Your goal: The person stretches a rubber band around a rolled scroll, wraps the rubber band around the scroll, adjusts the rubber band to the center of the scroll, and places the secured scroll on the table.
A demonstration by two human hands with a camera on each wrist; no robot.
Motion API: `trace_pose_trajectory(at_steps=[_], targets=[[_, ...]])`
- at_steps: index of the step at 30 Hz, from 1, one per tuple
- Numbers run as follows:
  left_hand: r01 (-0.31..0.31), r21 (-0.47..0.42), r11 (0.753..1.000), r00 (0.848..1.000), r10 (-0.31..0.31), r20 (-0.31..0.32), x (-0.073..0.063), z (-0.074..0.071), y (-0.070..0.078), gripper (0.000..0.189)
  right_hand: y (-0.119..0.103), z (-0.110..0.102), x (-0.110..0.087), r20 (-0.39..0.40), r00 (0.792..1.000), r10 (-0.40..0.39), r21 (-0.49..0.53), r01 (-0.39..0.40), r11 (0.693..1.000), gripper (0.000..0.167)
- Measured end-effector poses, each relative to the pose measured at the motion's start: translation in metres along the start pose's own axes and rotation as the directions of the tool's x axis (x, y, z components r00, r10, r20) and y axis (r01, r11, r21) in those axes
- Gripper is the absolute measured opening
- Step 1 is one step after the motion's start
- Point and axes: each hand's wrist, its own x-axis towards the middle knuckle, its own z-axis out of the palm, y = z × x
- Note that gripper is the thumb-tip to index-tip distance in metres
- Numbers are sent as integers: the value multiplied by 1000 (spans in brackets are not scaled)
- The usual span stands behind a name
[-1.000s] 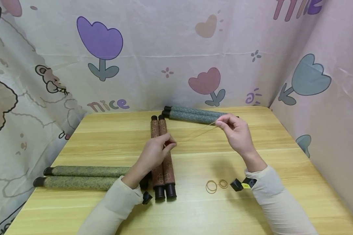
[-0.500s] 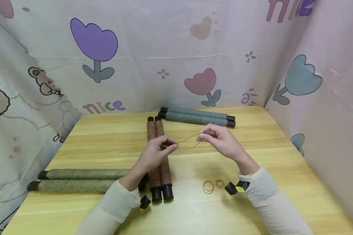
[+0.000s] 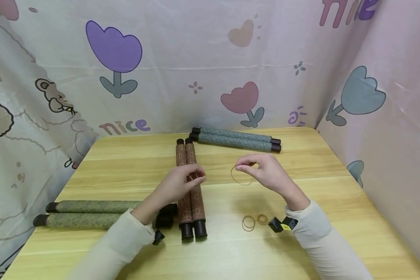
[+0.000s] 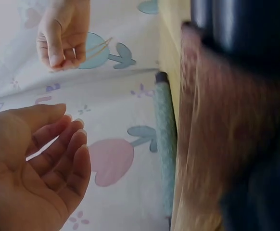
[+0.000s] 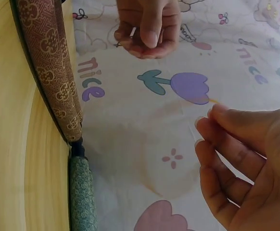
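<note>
While the right hand (image 3: 267, 173) pinches a thin band (image 3: 233, 180) right of the brown rolls (image 3: 197, 206), the left hand (image 3: 175, 182) holds nothing, fingers loosely curved; hanging from one pinch, the band could drop if that loosens.

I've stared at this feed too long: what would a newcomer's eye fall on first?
Probably the big purple tulip on the cloth behind the table, upper left in the head view. Next, two brown patterned rolls lying side by side mid-table, partly hidden by the left hand. Then the thin tan loop hanging from the right hand's grip, right of those rolls.
</note>
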Motion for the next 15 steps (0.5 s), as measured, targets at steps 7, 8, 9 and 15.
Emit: trace_pose_trajectory(at_steps=[7, 8, 9, 15], targets=[[-138, 142, 980, 989, 127, 80, 2, -18, -13, 18, 4, 0, 1, 5, 1000, 16, -39, -16, 999, 13], [-154, 155, 976, 985, 139, 102, 2, -20, -15, 20, 4, 0, 1, 6, 1000, 16, -40, -16, 999, 13], [-173, 167, 971, 980, 153, 127, 2, -21, -17, 22, 3, 0, 1, 8, 1000, 16, -41, -16, 999, 12], [-293, 238, 926, 925, 211, 316, 1, -24, -27, 35, 4, 0, 2, 29, 999, 26, -47, -24, 999, 9]])
